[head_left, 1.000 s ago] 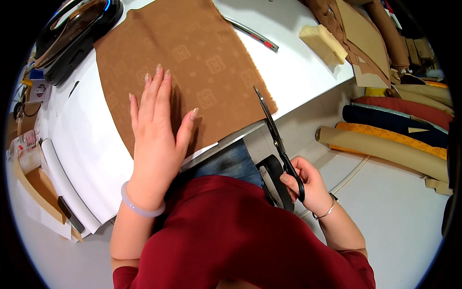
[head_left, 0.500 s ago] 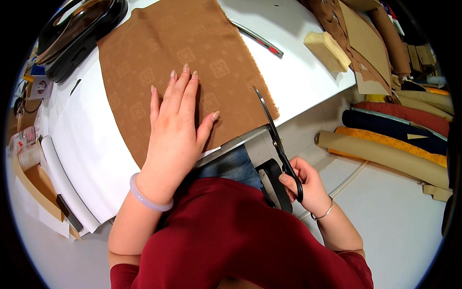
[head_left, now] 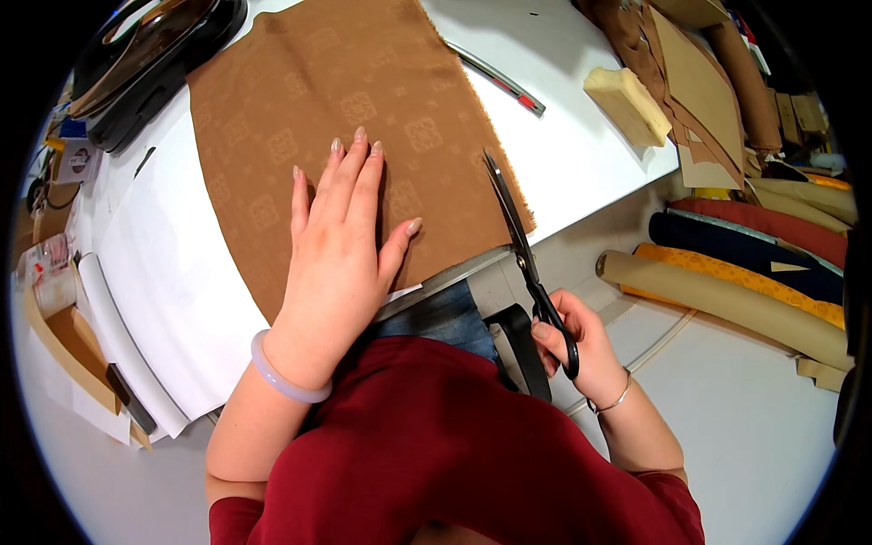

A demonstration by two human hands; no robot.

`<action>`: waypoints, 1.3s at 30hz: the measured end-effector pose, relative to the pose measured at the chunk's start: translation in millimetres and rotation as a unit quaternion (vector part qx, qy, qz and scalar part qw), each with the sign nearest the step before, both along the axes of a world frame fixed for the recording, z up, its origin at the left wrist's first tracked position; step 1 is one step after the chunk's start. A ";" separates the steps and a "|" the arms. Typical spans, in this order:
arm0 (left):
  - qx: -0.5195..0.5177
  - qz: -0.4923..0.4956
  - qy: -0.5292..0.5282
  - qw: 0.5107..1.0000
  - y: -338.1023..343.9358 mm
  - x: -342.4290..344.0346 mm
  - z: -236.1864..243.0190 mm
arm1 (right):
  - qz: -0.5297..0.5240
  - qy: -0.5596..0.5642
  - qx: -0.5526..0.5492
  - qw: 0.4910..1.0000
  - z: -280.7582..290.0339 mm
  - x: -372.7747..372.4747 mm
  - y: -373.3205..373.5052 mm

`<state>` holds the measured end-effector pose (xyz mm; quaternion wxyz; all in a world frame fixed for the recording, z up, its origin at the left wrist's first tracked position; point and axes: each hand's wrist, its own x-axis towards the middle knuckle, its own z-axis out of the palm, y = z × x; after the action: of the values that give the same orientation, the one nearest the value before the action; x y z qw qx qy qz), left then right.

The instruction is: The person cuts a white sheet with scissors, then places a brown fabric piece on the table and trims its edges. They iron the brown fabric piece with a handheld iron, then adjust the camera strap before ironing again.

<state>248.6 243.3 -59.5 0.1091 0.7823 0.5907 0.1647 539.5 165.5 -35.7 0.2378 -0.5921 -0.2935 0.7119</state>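
Note:
A piece of brown patterned fabric (head_left: 436,195) lies on the white table, its right edge frayed. My left hand (head_left: 336,241) rests flat on it, fingers stretched out and thumb apart, pressing no tool. In my right hand (head_left: 581,345) is a pair of black-handled scissors (head_left: 529,263), held by the handles just off the table's near edge. Their blades point up and left, over the fabric close to its frayed right edge. The tips are slightly parted. Part of the right hand's grip is hidden behind the handles.
On the table (head_left: 581,182), a utility knife (head_left: 509,86) and a block of yellow foam (head_left: 629,104) lie right of the fabric. A black device (head_left: 154,82) stands at the far left. Fabric rolls (head_left: 727,286) are stacked at the right. A paper roll (head_left: 132,350) lies at the left.
The scissor blades have parted slightly at the tips. The fabric, table and left hand appear shifted a little to the right and down in view.

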 end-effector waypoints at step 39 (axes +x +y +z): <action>-0.023 0.045 -0.038 0.998 -5.4 -27.6 8.0 | 0.050 -0.101 0.019 0.993 6.5 -30.5 64.0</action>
<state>220.9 237.8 -51.6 0.1424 0.7454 0.6243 0.1852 509.0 229.4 -29.2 0.1828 -0.6406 -0.3588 0.6538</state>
